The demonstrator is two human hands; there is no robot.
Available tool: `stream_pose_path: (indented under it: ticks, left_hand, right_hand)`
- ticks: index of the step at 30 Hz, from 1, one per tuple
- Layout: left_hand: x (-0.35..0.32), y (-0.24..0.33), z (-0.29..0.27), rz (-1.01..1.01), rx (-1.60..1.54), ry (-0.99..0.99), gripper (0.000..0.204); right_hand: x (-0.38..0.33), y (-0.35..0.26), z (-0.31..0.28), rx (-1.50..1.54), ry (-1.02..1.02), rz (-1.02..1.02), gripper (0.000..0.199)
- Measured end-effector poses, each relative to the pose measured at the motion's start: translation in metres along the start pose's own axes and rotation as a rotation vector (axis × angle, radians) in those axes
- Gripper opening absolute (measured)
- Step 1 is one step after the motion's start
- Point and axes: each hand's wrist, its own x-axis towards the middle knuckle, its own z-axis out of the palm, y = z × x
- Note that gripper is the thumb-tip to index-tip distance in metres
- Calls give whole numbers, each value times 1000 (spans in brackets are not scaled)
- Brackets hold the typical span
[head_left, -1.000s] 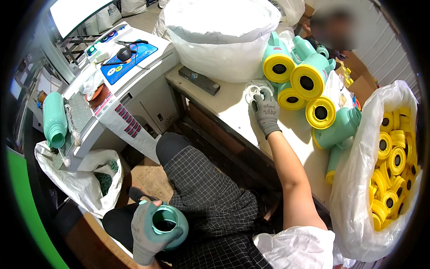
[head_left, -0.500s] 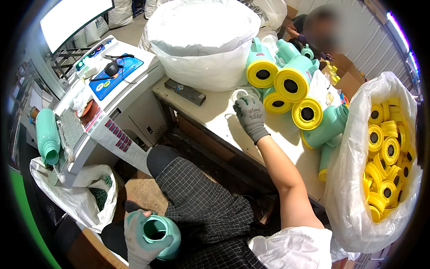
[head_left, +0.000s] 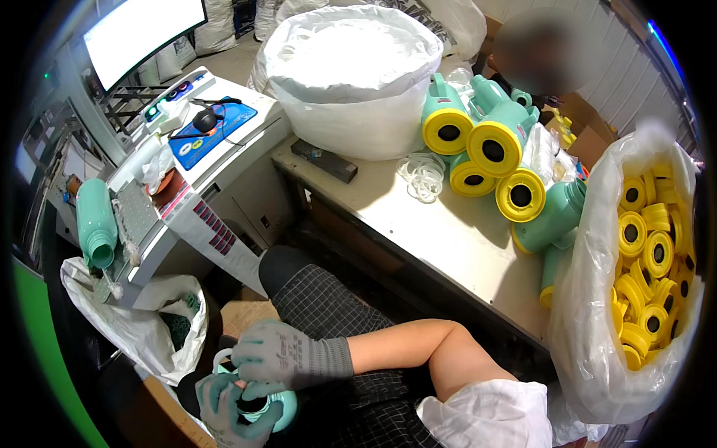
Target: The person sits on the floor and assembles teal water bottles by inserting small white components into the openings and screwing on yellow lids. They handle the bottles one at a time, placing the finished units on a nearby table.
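Note:
Over my lap, a mint-green bottle body (head_left: 287,412) is gripped by my left hand (head_left: 219,409) in a grey-green glove, its dark round mouth facing up. Gloved too, my right hand (head_left: 287,357) reaches across to the bottle's mouth. A thin white ring (head_left: 219,360) pokes out beside its fingers, which appear closed on it. The fingertips of both hands meet at the rim and hide part of it. More white rings (head_left: 423,179) lie in a loose pile on the table.
On the table (head_left: 441,246) are a large white sack (head_left: 343,112) of rings, a dark metal bar (head_left: 324,160) and several green bottles with yellow bases (head_left: 496,149). A bag of yellow parts (head_left: 571,351) stands right. Left are a machine desk (head_left: 258,134) and another green bottle (head_left: 96,220). A person sits beyond.
My right hand has come back from the ring pile on the table to the bottle's mouth, bringing a white ring. The bottle stays in my left hand; the view has shifted slightly.

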Motion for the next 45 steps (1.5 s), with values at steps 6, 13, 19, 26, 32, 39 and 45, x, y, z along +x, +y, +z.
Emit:
stream_pose_path:
  ticks: [6, 13, 19, 26, 32, 39, 45]
  left_hand:
    - [-4, -9, -7, -28, -41, 94, 40]
    - [5, -10, -2, 136, -34, -4, 38]
    - [2, 0, -22, 41, 160, 35, 29]
    - [3, -4, -60, -130, 280, -105, 28]
    - [58, 0, -90, 96, 492, -351, 22]
    - [50, -25, -83, 101, 265, -516, 22]
    - [51, -21, -57, 66, 472, -490, 9]
  right_hand:
    - [1, -24, 1, 71, -146, -38, 40]
    - [-10, -36, -3, 71, -376, 159, 45]
    - [-15, -43, 22, -35, -178, 101, 32]
    - [15, -45, 50, -75, -252, -6, 27]
    - [23, -50, 31, -43, -198, 10, 26]
    - [25, -44, 23, -33, -282, -29, 35]
    - [25, -43, 16, 25, -252, -12, 37]
